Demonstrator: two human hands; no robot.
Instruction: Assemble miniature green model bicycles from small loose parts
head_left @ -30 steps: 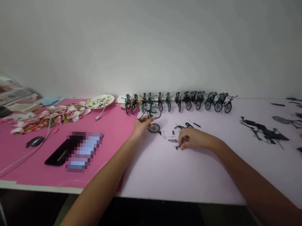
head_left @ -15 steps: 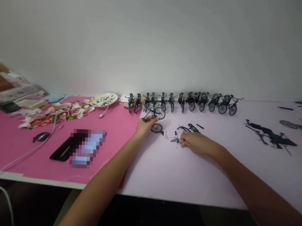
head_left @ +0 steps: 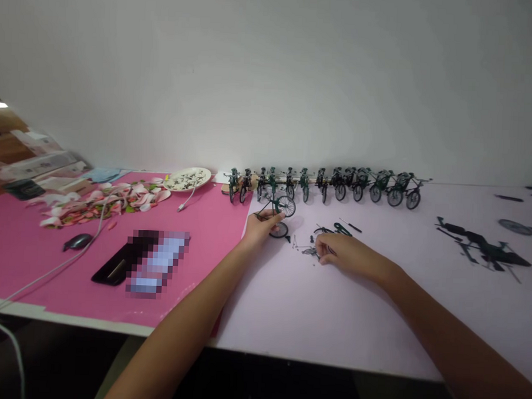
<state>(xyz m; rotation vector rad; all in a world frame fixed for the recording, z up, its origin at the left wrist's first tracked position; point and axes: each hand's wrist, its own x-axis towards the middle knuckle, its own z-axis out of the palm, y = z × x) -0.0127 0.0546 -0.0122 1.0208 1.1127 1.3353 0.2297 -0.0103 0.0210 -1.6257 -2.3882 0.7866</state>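
Observation:
My left hand (head_left: 261, 227) is closed on a small model bicycle (head_left: 285, 206), pinching its thin dark frame with a spoked wheel standing up above the fingers. Another spoked wheel (head_left: 282, 230) shows just below those fingers; whether it is joined to the bicycle I cannot tell. To the right, my right hand (head_left: 334, 248) reaches down to the table with its fingers bent together among tiny loose parts (head_left: 308, 251). Its fingertips are partly hidden, and what they hold is too small to make out. Behind it lie a green part (head_left: 342, 229) and a thin black-handled screwdriver (head_left: 355, 228).
Several assembled model bicycles (head_left: 376, 186) stand in a row along the wall. Dark bicycle parts (head_left: 484, 247) lie at the right. On the pink surface are phones (head_left: 122, 264), a mouse (head_left: 78, 242), a cable (head_left: 81, 251), artificial petals (head_left: 111, 201) and a plate (head_left: 172, 186) of small pieces.
The whole view has shifted slightly. My right hand has edged left over the tiny parts and its fingers have changed their bend. My left hand keeps its hold on the bicycle.

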